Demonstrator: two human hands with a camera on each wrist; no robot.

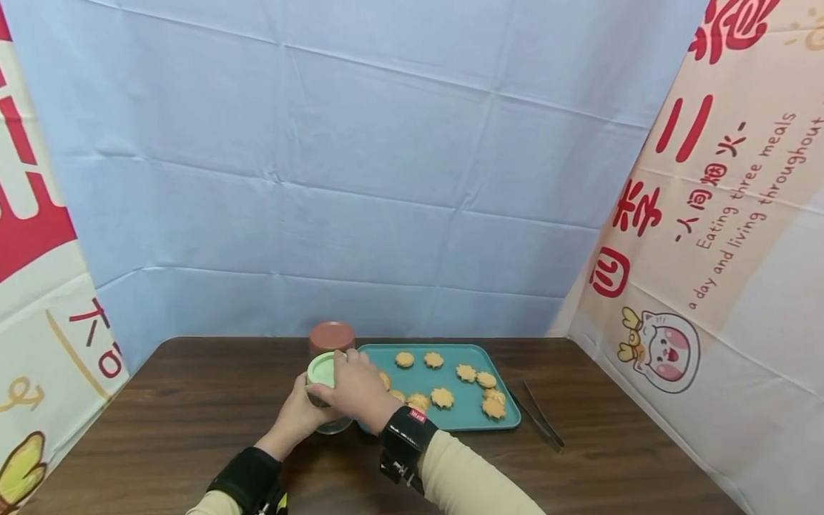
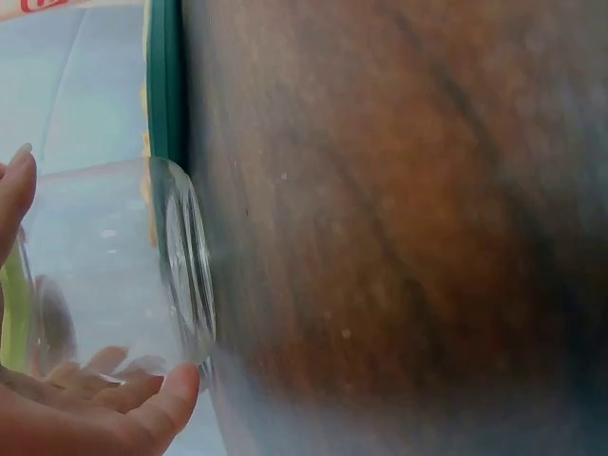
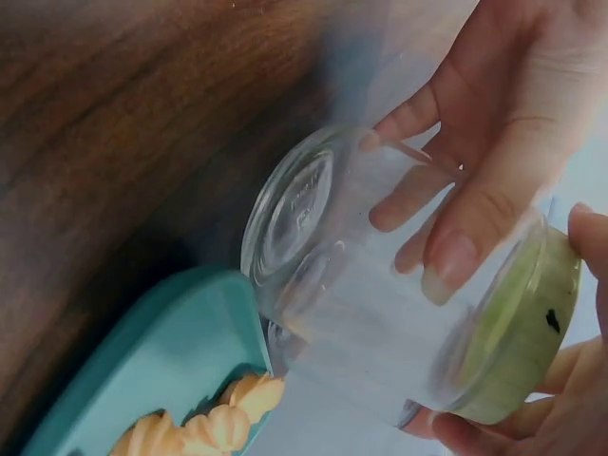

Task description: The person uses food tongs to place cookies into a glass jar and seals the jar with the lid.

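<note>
A clear glass jar (image 3: 370, 285) with a light green lid (image 1: 320, 369) stands upright in front of me, nothing visible inside its glass. My left hand (image 1: 297, 420) grips the jar around its side, fingers wrapped behind the glass and thumb in front, as the right wrist view shows. From above, my right hand (image 1: 363, 386) holds the lid, its thumb on the near edge and fingers over the far side. The lid sits on the jar's mouth. In the left wrist view, the jar's base (image 2: 190, 256) is close to the tabletop.
Just behind stands another jar with a reddish lid (image 1: 331, 336). To the right lies a teal tray (image 1: 450, 352) with several flower-shaped cookies (image 1: 442, 398). Metal tongs (image 1: 543, 423) rest on the brown wooden table (image 1: 618, 443) beside the tray. A blue cloth (image 1: 360, 179) hangs behind.
</note>
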